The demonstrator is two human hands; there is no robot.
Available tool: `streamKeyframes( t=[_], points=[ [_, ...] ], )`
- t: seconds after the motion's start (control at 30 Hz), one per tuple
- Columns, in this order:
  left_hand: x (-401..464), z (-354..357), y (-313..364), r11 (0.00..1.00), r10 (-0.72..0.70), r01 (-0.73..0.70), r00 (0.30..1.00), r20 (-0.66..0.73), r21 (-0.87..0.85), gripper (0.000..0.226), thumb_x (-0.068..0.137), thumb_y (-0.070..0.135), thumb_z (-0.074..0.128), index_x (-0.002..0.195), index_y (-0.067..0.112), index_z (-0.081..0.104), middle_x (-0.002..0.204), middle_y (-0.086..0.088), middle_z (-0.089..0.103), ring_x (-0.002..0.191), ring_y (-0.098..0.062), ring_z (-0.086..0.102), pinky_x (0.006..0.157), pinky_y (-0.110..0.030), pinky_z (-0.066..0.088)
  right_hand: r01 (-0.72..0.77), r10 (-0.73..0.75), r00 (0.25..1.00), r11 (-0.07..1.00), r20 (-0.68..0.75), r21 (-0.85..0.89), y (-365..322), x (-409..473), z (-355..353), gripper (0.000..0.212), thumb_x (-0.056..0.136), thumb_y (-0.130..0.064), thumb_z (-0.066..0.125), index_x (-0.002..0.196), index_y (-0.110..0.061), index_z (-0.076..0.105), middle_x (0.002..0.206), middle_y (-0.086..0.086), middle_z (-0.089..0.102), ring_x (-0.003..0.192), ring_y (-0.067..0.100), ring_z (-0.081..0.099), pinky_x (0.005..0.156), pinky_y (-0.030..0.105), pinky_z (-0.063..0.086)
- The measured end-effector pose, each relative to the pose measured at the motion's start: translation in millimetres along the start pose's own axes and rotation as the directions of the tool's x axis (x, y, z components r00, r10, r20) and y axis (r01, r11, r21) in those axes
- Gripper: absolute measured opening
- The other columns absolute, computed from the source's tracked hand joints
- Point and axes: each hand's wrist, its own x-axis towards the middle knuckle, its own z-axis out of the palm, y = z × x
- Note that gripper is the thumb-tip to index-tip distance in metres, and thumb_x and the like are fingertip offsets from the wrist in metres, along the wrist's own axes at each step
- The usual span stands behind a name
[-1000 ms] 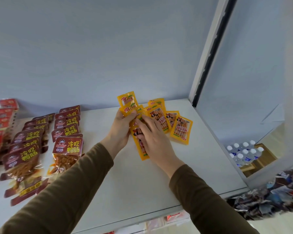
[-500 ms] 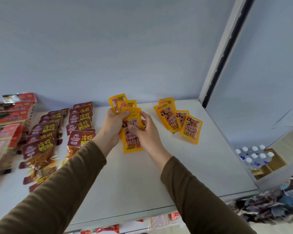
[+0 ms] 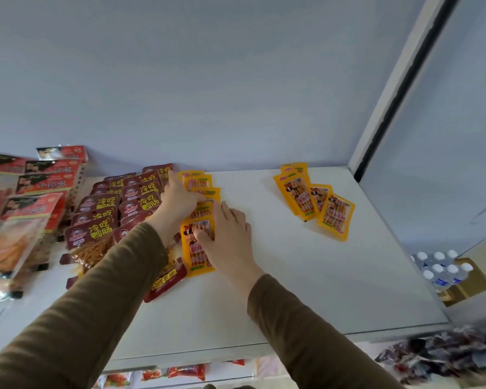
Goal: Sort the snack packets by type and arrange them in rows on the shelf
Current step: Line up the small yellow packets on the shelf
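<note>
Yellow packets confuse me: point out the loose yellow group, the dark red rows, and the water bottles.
loose yellow group [image 3: 314, 202], head view, front of a middle packet
dark red rows [image 3: 141, 204], head view, packet label
water bottles [image 3: 443, 269], head view, white caps

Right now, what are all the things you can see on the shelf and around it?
yellow packets under the hands: an overlapping row, count unclear, yellow, middle of the shelf beside the maroon packets
yellow packets at the right: about four, yellow, overlapping, right rear of the shelf
maroon packets: two rows, many, dark red with yellow writing, left of centre
red packets: a stack, red, far left
shelf: one, white, under everything
water bottles: several, clear with white caps, lower right beyond the shelf
left hand: one, resting on the row's upper packets
right hand: one, fingers pressing on the front packet
sleeves: two, olive brown
</note>
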Motion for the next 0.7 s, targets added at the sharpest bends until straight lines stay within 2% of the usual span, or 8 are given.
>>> streamKeyframes(
  t=[0.07, 0.13, 0.23, 0.33, 0.43, 0.5, 0.6, 0.7],
  points=[
    [-1, -5, -6, 0.980, 0.016, -0.006, 0.999, -0.049, 0.200, 0.105, 0.091, 0.021, 0.074, 0.164, 0.016, -0.002, 0.168, -0.013, 0.015, 0.152, -0.040, 0.019, 0.121, -0.057, 0.028, 0.035, -0.035, 0.999, 0.999, -0.023, 0.035, 0, -5, -7, 0.065, 0.100, -0.051, 0.047, 0.156, -0.022, 0.029, 0.164, 0.004, 0.029, 0.148, 0.028, 0.020, 0.117, 0.047, 0.025],
    [-4, -5, -5, 0.950, 0.079, -0.046, 0.993, -0.093, 0.310, 0.098, 0.092, 0.025, 0.071, 0.164, 0.014, 0.006, 0.170, -0.012, 0.005, 0.155, -0.038, 0.007, 0.124, -0.054, 0.019, 0.060, -0.050, 0.990, 0.996, -0.129, 0.072, 11, -9, -25, 0.058, 0.100, -0.046, 0.051, 0.153, -0.023, 0.039, 0.163, 0.003, 0.033, 0.148, 0.027, 0.024, 0.117, 0.044, 0.026],
    [-3, 10, 13, 0.936, 0.192, -0.171, 0.981, -0.039, 0.308, 0.087, 0.095, 0.029, 0.068, 0.163, 0.015, 0.016, 0.169, -0.011, 0.012, 0.155, -0.034, 0.010, 0.123, -0.051, 0.022, -0.011, 0.035, 0.943, 0.997, -0.332, 0.074, 47, -8, -63, 0.048, 0.099, -0.035, 0.057, 0.145, -0.022, 0.052, 0.156, 0.001, 0.044, 0.143, 0.027, 0.032, 0.117, 0.042, 0.026],
    [-3, 45, 34, 0.924, 0.247, -0.259, 0.966, 0.079, 0.282, 0.080, 0.095, 0.033, 0.069, 0.160, 0.015, 0.026, 0.164, -0.012, 0.023, 0.152, -0.033, 0.019, 0.122, -0.045, 0.023, -0.189, 0.191, 0.871, 0.981, -0.453, 0.051, 94, -7, -97, 0.042, 0.099, -0.026, 0.054, 0.141, -0.020, 0.054, 0.150, 0.002, 0.049, 0.135, 0.031, 0.040, 0.111, 0.042, 0.030],
    [-3, 82, 46, 0.948, 0.215, -0.253, 0.956, 0.197, 0.192, 0.076, 0.094, 0.032, 0.071, 0.157, 0.014, 0.032, 0.159, -0.013, 0.032, 0.147, -0.032, 0.032, 0.118, -0.045, 0.034, -0.367, 0.363, 0.832, 0.927, -0.420, 0.073, 129, -9, -108, 0.045, 0.102, -0.023, 0.047, 0.146, -0.019, 0.045, 0.151, 0.006, 0.047, 0.135, 0.033, 0.038, 0.107, 0.047, 0.033],
    [0, 102, 55, 0.966, 0.185, -0.220, 0.955, 0.232, 0.137, 0.077, 0.094, 0.031, 0.071, 0.157, 0.012, 0.032, 0.157, -0.013, 0.036, 0.142, -0.031, 0.039, 0.111, -0.043, 0.041, -0.423, 0.428, 0.830, 0.901, -0.358, 0.094, 141, -7, -107, 0.048, 0.103, -0.027, 0.043, 0.150, -0.018, 0.039, 0.152, 0.008, 0.044, 0.136, 0.035, 0.039, 0.110, 0.048, 0.032],
    [2, 127, 72, 0.966, 0.188, -0.224, 0.951, 0.244, 0.127, 0.079, 0.094, 0.027, 0.071, 0.158, 0.010, 0.028, 0.155, -0.013, 0.038, 0.131, -0.028, 0.048, 0.094, -0.034, 0.044, -0.407, 0.403, 0.868, 0.912, -0.290, 0.051, 144, -2, -101, 0.052, 0.105, -0.026, 0.040, 0.154, -0.013, 0.031, 0.157, 0.012, 0.039, 0.142, 0.035, 0.036, 0.118, 0.047, 0.026],
    [2, 146, 91, 0.965, 0.178, -0.224, 0.942, 0.286, 0.138, 0.080, 0.093, 0.019, 0.072, 0.157, 0.007, 0.025, 0.154, -0.013, 0.037, 0.111, -0.022, 0.048, 0.084, -0.032, 0.044, -0.304, 0.327, 0.901, 0.945, -0.285, 0.122, 138, -2, -95, 0.048, 0.102, -0.017, 0.042, 0.149, -0.012, 0.036, 0.148, 0.011, 0.047, 0.134, 0.034, 0.041, 0.114, 0.044, 0.031]
  ],
)
